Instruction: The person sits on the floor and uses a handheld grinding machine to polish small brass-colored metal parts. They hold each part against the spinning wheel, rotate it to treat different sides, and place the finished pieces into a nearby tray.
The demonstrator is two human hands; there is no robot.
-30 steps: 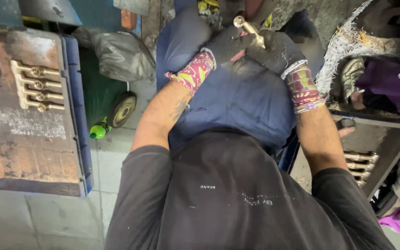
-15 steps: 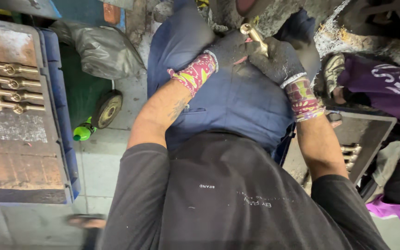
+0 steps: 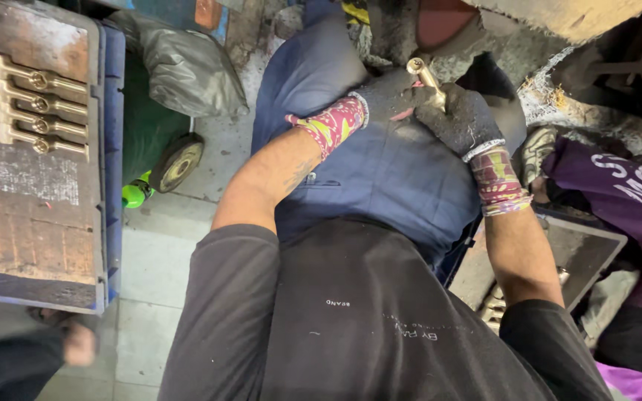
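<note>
Both gloved hands (image 3: 429,104) grip a yellow brass fitting (image 3: 426,77).

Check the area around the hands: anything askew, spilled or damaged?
Nothing spilled. Both gloved hands, left hand and right hand, grip one brass fitting upright. The tray at left looks worn and scuffed, its four brass pieces lined up neatly.

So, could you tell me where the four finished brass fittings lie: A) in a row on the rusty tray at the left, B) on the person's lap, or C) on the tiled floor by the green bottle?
A: the four brass fittings lie side by side on the rusty tray at the left.
</note>
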